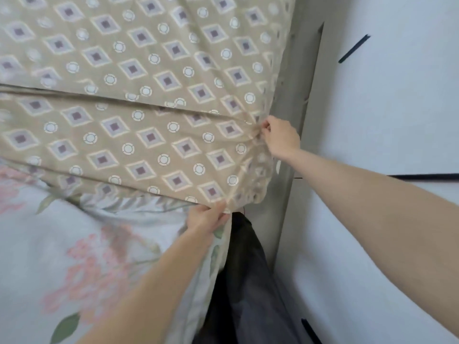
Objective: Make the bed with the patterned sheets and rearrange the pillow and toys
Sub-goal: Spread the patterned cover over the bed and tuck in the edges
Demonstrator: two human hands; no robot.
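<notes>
Bedding (74, 244), left hand (207, 217), right hand (280, 137) pinching crosswise sheet (149, 95)

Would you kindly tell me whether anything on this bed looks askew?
The beige diamond-patterned sheet is not flat: a long fold crosses it, and it puckers where the right hand pinches it.

Both hands (208, 217) (282, 137) pinch patterned sheet (139, 135) edge.

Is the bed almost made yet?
Not yet. The diamond sheet is spread out ahead, with a fold across it. The left hand and right hand grip its edge. The flowery sheet nearby is uncovered, and no pillow or toys are in view.
</notes>
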